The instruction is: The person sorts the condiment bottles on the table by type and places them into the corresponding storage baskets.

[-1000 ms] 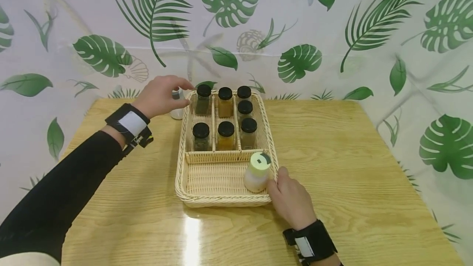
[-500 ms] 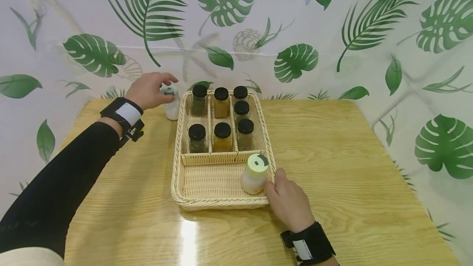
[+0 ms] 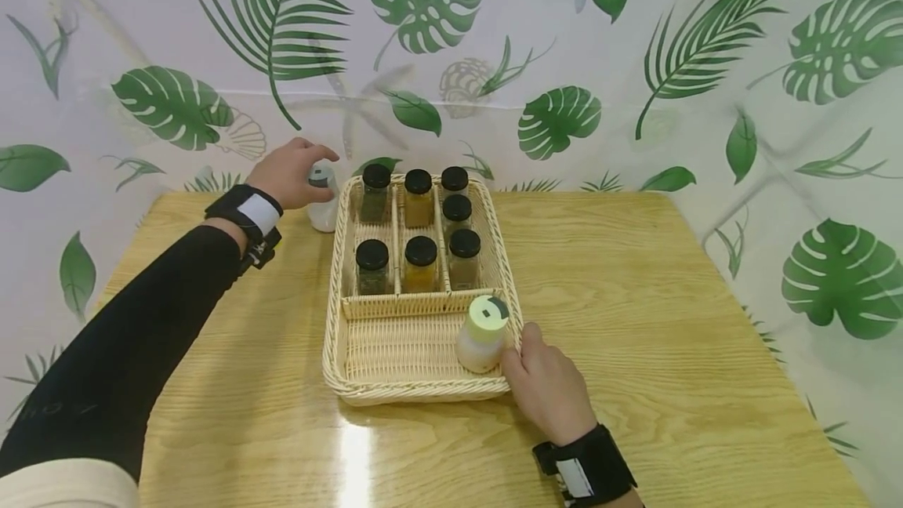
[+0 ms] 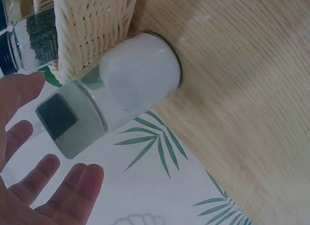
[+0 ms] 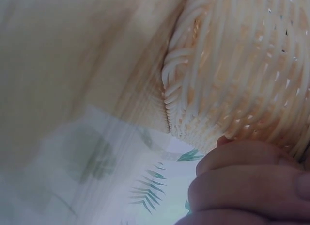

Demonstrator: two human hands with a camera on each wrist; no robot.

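My left hand (image 3: 285, 173) is at the basket's back left, its thumb and fingers spread about the pale cap of a clear seasoning shaker (image 3: 323, 214) with white contents. The left wrist view shows gaps between the fingertips (image 4: 92, 179) and that upright shaker (image 4: 140, 70), which stands on the table beside the basket wall. At the front right corner of the wicker basket (image 3: 423, 394), my right hand (image 3: 550, 386) grips the rim; curled fingers (image 5: 242, 181) lie against the weave in the right wrist view. Another shaker (image 3: 483, 335) with a yellow-green cap stands inside the basket's front compartment, near that hand.
Three narrow back compartments hold several black-lidded spice jars (image 3: 420, 265). A wooden table (image 3: 607, 296) carries the basket. Behind it hangs a leaf-print cloth (image 3: 487, 124), close to the table's far edge.
My left hand has drawn back leftward from the basket's rim to the white shaker's cap. The right hand keeps its hold on the basket. The whole head view has shifted slightly.
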